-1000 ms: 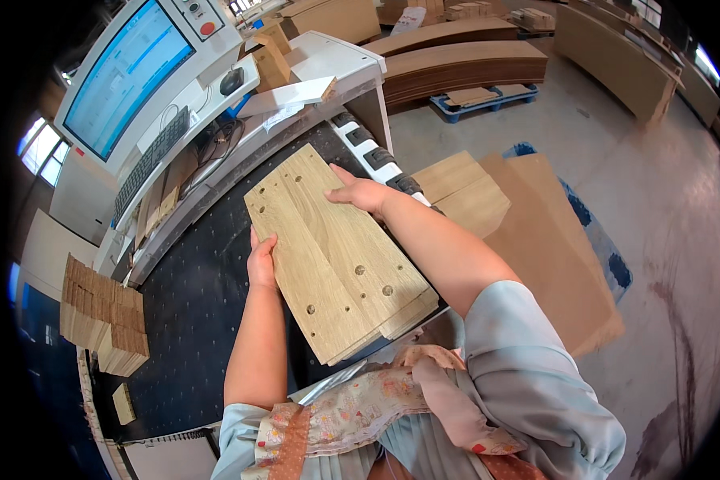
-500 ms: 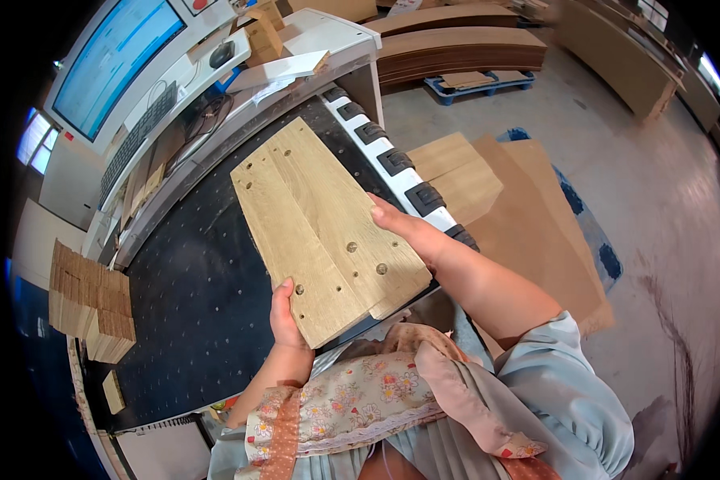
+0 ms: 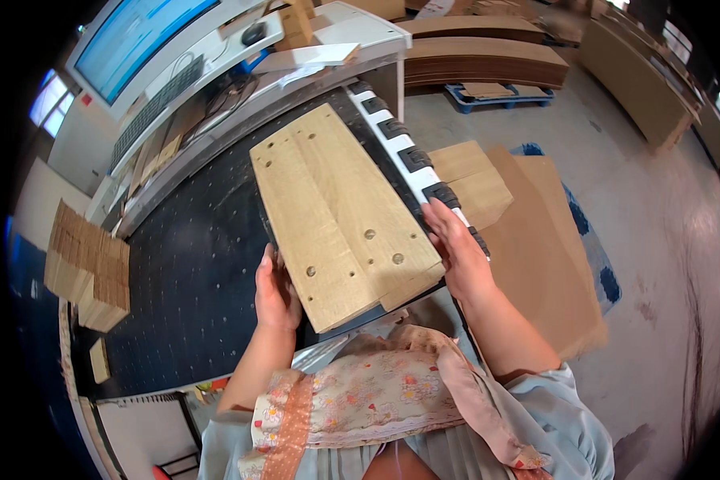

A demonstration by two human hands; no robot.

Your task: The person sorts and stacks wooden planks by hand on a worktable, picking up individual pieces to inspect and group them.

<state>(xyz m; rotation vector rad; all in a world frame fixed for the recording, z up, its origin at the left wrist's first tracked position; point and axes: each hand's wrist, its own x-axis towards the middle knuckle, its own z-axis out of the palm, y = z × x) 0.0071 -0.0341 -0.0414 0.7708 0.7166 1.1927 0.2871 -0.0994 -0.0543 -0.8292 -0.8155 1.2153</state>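
Two pale wood-grain boards (image 3: 336, 200) lie side by side as a block at the near right of the black table (image 3: 192, 240). Drilled holes, some wide and some small, dot both ends of their top faces. At the near end, the right board's layers look slightly offset. My left hand (image 3: 277, 292) is at the block's near left edge, thumb raised off the top, its other fingers partly hidden against the side. Along the right edge, my right hand (image 3: 458, 248) has its fingers stretched out, close to the side of the block. Neither hand grips the boards.
Black rollers on a white rail (image 3: 416, 160) edge the table's right side. Stacked wooden pieces (image 3: 88, 264) stand at far left. Beyond the table are a desk with a keyboard (image 3: 160, 104) and monitor (image 3: 136, 40). Cardboard sheets (image 3: 536, 264) lie on a blue pallet at right.
Both thumbs have come off the boards' top, and my hands have loosened to the sides. The block sits a little differently in view, as the whole view has shifted too.
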